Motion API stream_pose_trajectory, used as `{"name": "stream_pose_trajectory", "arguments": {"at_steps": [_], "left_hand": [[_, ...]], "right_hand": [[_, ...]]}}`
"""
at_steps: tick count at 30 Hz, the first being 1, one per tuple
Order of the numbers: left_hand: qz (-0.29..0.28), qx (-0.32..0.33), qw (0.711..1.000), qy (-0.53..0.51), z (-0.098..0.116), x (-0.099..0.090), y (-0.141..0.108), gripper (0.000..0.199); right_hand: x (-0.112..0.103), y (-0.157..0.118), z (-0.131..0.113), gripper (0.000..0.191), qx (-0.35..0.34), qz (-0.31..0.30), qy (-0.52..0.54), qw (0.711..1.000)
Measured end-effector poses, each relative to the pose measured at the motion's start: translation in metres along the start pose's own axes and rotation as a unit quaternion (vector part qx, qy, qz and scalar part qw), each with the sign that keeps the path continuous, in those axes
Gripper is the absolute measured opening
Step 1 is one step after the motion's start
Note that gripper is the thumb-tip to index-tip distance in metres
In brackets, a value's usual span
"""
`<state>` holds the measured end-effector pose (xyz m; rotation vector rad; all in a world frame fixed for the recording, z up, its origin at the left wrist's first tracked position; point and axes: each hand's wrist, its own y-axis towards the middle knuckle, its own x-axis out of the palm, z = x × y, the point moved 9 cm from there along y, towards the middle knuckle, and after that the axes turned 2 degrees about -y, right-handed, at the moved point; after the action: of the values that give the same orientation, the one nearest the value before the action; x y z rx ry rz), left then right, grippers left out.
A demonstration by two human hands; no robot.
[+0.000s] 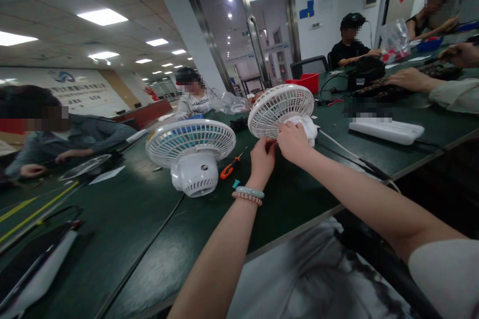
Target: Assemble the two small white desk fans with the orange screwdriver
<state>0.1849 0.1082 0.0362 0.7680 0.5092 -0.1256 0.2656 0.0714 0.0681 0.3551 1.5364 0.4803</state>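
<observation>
A white fan [281, 104] with a round grille stands on the green table in front of me, its motor housing turned my way. My right hand [295, 143] is curled against that housing, fingers closed on it. Just left of it, low by the grille's edge, my left hand [262, 159] is closed in a pinch; what its fingertips hold, if anything, is hidden. A second white fan [192, 152] sits further left, touched by neither hand. Between this fan and my left hand lie an orange-handled screwdriver [229, 168] and a small teal piece [236, 184].
A white power strip [386, 130] lies to the right, near a co-worker's hands [413, 79]. A white cable [339, 143] runs right from the nearer fan. Behind stand a red bin [303, 83] and plastic bags [232, 103]. A dark cord [144, 254] crosses the table's left part.
</observation>
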Motion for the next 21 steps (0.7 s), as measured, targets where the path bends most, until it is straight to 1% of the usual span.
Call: {"name": "stream_pose_trajectory", "arguments": {"at_steps": [6, 13, 21], "left_hand": [[0.014, -0.009, 1.0, 0.013, 0.0021, -0.0005, 0.0003, 0.01], [0.011, -0.027, 0.999, 0.046, 0.0046, -0.0017, -0.0012, 0.008], [0.01, -0.017, 0.998, 0.063, 0.002, -0.0001, -0.0021, 0.01]], "right_hand": [[-0.0006, 0.0002, 0.0017, 0.032, 0.008, 0.006, 0.006, 1.0], [-0.0027, -0.0002, 0.0022, 0.033, 0.007, 0.001, 0.016, 1.0], [0.001, -0.0001, 0.0023, 0.031, 0.006, -0.006, 0.018, 1.0]]}}
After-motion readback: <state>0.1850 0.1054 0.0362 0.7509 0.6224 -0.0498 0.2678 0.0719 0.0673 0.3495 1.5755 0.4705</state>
